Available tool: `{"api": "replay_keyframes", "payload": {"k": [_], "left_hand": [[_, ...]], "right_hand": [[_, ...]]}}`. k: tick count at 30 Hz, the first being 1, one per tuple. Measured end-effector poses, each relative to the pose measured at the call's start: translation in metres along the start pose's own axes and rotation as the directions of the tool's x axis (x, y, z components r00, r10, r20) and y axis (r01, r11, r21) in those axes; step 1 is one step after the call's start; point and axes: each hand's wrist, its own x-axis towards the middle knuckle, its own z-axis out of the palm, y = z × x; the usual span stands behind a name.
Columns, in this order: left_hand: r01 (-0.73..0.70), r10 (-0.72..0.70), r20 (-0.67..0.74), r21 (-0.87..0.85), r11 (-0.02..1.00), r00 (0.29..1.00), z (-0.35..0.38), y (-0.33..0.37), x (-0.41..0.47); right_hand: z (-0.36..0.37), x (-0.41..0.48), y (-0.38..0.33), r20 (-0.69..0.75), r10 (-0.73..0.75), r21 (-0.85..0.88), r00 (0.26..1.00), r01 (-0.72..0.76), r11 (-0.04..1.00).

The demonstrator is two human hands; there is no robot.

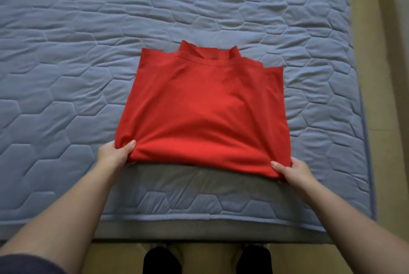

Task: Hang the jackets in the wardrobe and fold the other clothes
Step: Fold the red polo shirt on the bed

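A red shirt (203,105) lies folded on the blue quilted mattress (66,52), its collar pointing away from me and its sleeves tucked in. My left hand (115,153) pinches the near left corner of the shirt, thumb on top. My right hand (294,169) pinches the near right corner the same way. The near edge of the shirt is lifted a little off the mattress and casts a dark shadow below it.
The mattress edge (199,218) runs across just in front of me. Wooden floor (380,118) shows along the right side of the bed. My two feet in dark socks (161,260) stand at the foot of the bed.
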Motion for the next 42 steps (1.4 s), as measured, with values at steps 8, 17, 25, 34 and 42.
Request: {"api": "replay_keyframes", "payload": {"k": [8, 17, 25, 34, 42], "left_hand": [[0.187, -0.236, 0.106, 0.349, 0.918, 0.966, -0.036, -0.036, -0.040], [-0.069, 0.041, 0.115, 0.250, 0.966, 0.993, 0.018, 0.072, 0.023], [-0.377, 0.389, -0.239, 0.095, 0.921, 0.890, 0.059, 0.123, 0.067], [-0.225, 0.378, -0.247, 0.483, 0.847, 0.892, 0.084, 0.152, 0.079], [-0.712, 0.710, 0.456, 0.696, 0.092, 0.537, 0.151, 0.100, 0.008]], "right_hand": [[0.002, -0.066, 0.047, 0.158, 0.278, -0.058, 0.948, -0.272, 0.961], [-0.004, 0.035, -0.068, -0.022, 0.044, 0.202, 0.999, -0.039, 0.979], [-0.007, 0.084, -0.109, -0.500, -0.361, -0.132, 0.787, 0.343, 0.930], [-0.008, 0.109, -0.130, -0.480, -0.360, -0.366, 0.800, 0.191, 0.911], [0.082, 0.069, -0.129, 0.197, -0.727, -0.781, 0.658, 0.554, 0.290]]}}
